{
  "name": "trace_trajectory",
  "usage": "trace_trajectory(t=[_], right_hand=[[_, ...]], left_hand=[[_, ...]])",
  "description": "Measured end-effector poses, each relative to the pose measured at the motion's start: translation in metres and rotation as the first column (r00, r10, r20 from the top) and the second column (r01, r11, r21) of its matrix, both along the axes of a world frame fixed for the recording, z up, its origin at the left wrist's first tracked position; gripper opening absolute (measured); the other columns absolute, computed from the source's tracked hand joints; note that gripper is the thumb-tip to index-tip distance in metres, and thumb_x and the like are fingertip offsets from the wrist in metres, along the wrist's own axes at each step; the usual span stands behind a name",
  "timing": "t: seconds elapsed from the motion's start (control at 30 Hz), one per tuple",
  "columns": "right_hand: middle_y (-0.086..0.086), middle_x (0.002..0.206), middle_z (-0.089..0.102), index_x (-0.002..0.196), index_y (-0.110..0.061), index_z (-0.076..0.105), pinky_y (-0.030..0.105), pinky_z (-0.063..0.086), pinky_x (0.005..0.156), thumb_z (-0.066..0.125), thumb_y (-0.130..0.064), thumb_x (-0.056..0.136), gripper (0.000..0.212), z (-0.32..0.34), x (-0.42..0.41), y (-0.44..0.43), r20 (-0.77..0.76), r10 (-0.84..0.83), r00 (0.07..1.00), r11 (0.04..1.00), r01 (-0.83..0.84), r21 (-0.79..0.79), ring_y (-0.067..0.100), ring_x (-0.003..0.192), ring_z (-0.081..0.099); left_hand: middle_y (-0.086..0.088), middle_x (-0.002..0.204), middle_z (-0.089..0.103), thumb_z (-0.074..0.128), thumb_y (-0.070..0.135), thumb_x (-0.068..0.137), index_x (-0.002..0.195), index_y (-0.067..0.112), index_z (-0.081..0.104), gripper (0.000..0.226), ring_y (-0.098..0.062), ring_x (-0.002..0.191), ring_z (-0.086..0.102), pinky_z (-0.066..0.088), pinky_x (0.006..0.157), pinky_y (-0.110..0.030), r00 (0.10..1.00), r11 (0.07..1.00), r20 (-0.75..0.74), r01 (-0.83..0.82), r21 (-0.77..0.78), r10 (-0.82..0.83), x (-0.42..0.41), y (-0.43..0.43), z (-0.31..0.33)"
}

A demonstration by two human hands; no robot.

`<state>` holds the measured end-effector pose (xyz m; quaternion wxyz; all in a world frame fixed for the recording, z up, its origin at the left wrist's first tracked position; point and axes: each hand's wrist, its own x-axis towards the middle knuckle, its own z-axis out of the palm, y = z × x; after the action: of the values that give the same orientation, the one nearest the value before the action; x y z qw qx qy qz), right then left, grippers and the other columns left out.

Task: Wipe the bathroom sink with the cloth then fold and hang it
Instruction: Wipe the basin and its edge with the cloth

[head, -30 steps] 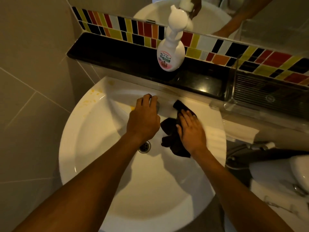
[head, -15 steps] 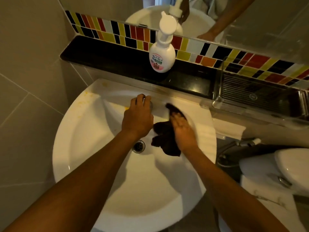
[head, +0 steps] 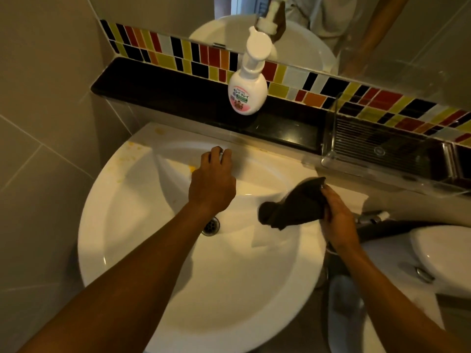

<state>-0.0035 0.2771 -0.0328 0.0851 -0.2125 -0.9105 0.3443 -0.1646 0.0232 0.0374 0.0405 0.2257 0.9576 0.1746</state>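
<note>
Head view: your right hand point(head: 337, 217) grips the dark cloth point(head: 295, 206) at the white sink point(head: 142, 250) rim's right side; your left hand point(head: 211, 186) curls at the basin's back, contents unclear. Soap bottle point(head: 247, 94) tops a black ledge point(head: 163, 85).

A person leans over a round white ceramic sink point(head: 122, 250). The left hand point(head: 211, 184) reaches to the back rim, fingers curled over something I cannot make out. The right hand point(head: 336, 215) grips a crumpled dark cloth point(head: 293, 205) at the basin's right edge, the loose end hanging into the bowl. Yellow smears point(head: 132, 149) mark the rim's back left. A white pump soap bottle point(head: 248, 94) stands on the black ledge point(head: 158, 85), a clear plastic tray point(head: 382, 159) to its right.
</note>
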Motion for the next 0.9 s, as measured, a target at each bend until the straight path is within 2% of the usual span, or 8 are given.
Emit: trace_trajectory(t=[0.13,0.3,0.37,0.47,0.6,0.67,0.8,0.9], right_hand=[[0.009,0.144,0.046,0.136,-0.011,0.049,0.028,0.028,0.115,0.043,-0.009,0.097,0.039,-0.006,-0.032,-0.018,0.041,0.0,0.999,0.995,-0.004,0.103,0.021,0.136,0.038],[0.005,0.154,0.031,0.143,-0.016,0.038,0.043,0.02,0.119,0.051,-0.029,0.096,0.05,-0.01,-0.078,-0.038,0.146,0.117,0.982,0.991,-0.126,0.052,0.024,0.144,0.024],[0.006,0.15,0.035,0.14,-0.017,0.042,0.043,0.024,0.117,0.049,-0.038,0.096,0.049,-0.004,-0.085,-0.041,0.155,0.085,0.984,0.994,-0.095,0.058,0.024,0.141,0.027],[0.009,0.136,0.048,0.133,-0.02,0.049,0.047,0.028,0.114,0.049,-0.038,0.095,0.042,0.0,-0.073,-0.03,0.183,0.025,0.983,0.957,-0.076,0.28,0.03,0.131,0.037],[0.013,0.126,0.051,0.122,-0.017,0.056,0.049,0.026,0.11,0.051,-0.034,0.093,0.034,0.004,-0.06,-0.008,0.198,-0.114,0.974,0.86,-0.003,0.51,0.034,0.123,0.04],[0.016,0.121,0.054,0.116,-0.013,0.058,0.046,0.033,0.1,0.051,-0.03,0.094,0.028,0.01,-0.065,-0.008,0.088,-0.179,0.98,0.858,0.112,0.502,0.035,0.116,0.044],[0.013,0.108,0.056,0.112,-0.01,0.056,0.032,0.042,0.081,0.048,-0.026,0.097,0.023,0.016,-0.069,-0.02,-0.116,-0.249,0.961,0.929,0.271,0.251,0.027,0.098,0.054],[0.017,0.114,0.053,0.121,-0.007,0.051,0.035,0.047,0.083,0.054,-0.02,0.094,0.03,0.008,-0.062,-0.031,-0.046,-0.295,0.954,0.918,0.297,0.262,0.03,0.1,0.055]], left_hand=[[-0.011,0.145,0.035,0.053,0.023,0.09,0.139,0.013,0.035,0.054,-0.031,0.127,0.038,0.051,0.087,-0.039,1.0,1.0,-0.005,0.004,-0.008,-0.004,0.0,0.0,-0.002],[-0.012,0.143,0.037,0.053,0.024,0.09,0.138,0.013,0.037,0.051,-0.031,0.125,0.04,0.051,0.085,-0.038,1.0,1.0,-0.022,0.007,0.0,-0.007,-0.001,-0.001,-0.003],[-0.011,0.142,0.037,0.053,0.024,0.09,0.137,0.013,0.037,0.051,-0.031,0.125,0.04,0.05,0.084,-0.037,1.0,1.0,-0.017,0.006,0.01,-0.005,-0.001,-0.001,-0.003],[-0.011,0.143,0.037,0.054,0.023,0.089,0.137,0.013,0.038,0.052,-0.031,0.126,0.04,0.05,0.084,-0.037,1.0,1.0,-0.008,0.0,0.02,0.001,-0.001,-0.001,-0.003],[-0.011,0.143,0.037,0.055,0.023,0.089,0.138,0.014,0.037,0.053,-0.031,0.126,0.04,0.049,0.084,-0.036,1.0,1.0,-0.005,-0.005,0.007,0.005,0.0,0.0,-0.003],[-0.01,0.143,0.037,0.055,0.024,0.089,0.138,0.014,0.037,0.053,-0.03,0.126,0.039,0.049,0.084,-0.036,1.0,1.0,-0.008,-0.007,0.003,0.007,-0.001,0.0,-0.003],[-0.01,0.144,0.036,0.055,0.025,0.09,0.139,0.015,0.037,0.053,-0.029,0.127,0.038,0.048,0.085,-0.035,1.0,1.0,-0.001,-0.012,0.003,0.012,-0.001,-0.001,-0.002],[-0.01,0.145,0.036,0.055,0.025,0.09,0.139,0.015,0.037,0.053,-0.029,0.128,0.038,0.048,0.086,-0.036,1.0,1.0,0.003,-0.015,0.006,0.015,-0.001,-0.001,-0.002]])
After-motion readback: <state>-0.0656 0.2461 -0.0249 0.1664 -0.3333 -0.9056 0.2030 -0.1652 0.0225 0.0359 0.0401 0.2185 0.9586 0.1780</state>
